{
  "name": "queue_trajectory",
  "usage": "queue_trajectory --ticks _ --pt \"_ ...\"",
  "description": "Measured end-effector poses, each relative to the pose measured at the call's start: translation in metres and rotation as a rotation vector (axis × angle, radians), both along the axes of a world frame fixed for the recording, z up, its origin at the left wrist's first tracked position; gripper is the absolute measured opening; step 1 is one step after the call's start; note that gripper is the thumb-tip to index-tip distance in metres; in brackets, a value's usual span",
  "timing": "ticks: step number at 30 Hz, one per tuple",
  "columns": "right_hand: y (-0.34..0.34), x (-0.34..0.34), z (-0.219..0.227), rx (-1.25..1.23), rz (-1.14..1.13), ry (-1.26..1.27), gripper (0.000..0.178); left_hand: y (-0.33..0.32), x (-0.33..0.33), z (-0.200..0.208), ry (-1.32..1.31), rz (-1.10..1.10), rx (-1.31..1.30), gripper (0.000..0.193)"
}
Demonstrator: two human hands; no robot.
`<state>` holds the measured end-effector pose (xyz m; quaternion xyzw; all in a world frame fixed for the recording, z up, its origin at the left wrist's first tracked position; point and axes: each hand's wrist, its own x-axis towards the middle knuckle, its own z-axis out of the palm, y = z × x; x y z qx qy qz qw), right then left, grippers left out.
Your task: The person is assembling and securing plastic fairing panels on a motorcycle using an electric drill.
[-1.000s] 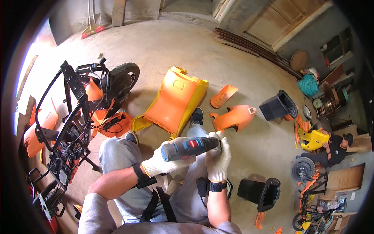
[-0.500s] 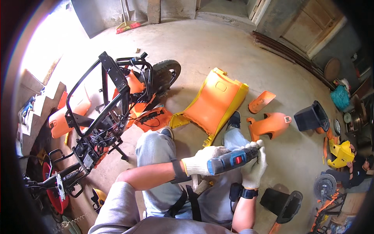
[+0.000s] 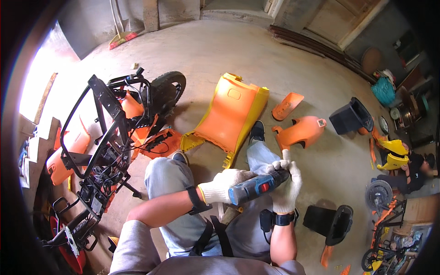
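Above my lap I hold a blue and black cordless drill with a red switch on top. My left hand, in a white knit glove, is closed around its side and the part beneath, which is hidden. At the drill's front end, my gloved right hand has its fingers round the nose, with one finger sticking up. Whether a bit sits there cannot be made out. Beyond my knees lies an orange and yellow scooter body panel. To its right are a small orange panel and a curved orange fender.
A stripped black motorbike frame with loose wiring stands on my left. Black plastic bins lie to my right. At the far right a person sits by a yellow panel. A broom leans by the back wall.
The whole view has swung right, so the surroundings sit further left. One finger of my right hand now points up beside the drill's nose. At the far right, the person's yellow panel has tilted.
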<state>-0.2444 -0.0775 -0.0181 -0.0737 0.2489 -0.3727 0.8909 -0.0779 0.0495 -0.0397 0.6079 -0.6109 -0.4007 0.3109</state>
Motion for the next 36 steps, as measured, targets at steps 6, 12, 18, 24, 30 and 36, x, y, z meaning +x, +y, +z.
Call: queue_trajectory --ticks 6,12,18,24,30,36 --pt "-0.014 -0.011 -0.013 0.129 0.150 -0.335 0.049 -0.003 0.000 -0.023 0.040 -0.065 -0.101 0.089" --pt "-0.018 -0.013 -0.021 0.219 0.089 -0.389 0.050 -0.006 -0.001 0.010 -0.040 -0.080 -0.042 0.050" --pt "-0.017 -0.006 -0.014 0.205 0.090 -0.318 0.050 -0.008 0.002 -0.002 -0.131 -0.081 -0.215 0.047" --pt "-0.028 -0.011 -0.024 0.188 0.073 -0.399 0.049 -0.002 -0.007 0.002 0.052 -0.029 -0.163 0.046" --pt "-0.027 -0.003 -0.015 0.141 0.044 -0.270 0.046 -0.014 -0.001 -0.009 -0.067 -0.053 -0.273 0.051" --pt "-0.028 -0.010 -0.024 0.152 0.086 -0.361 0.049 -0.023 -0.010 -0.002 -0.289 -0.107 -0.069 0.036"
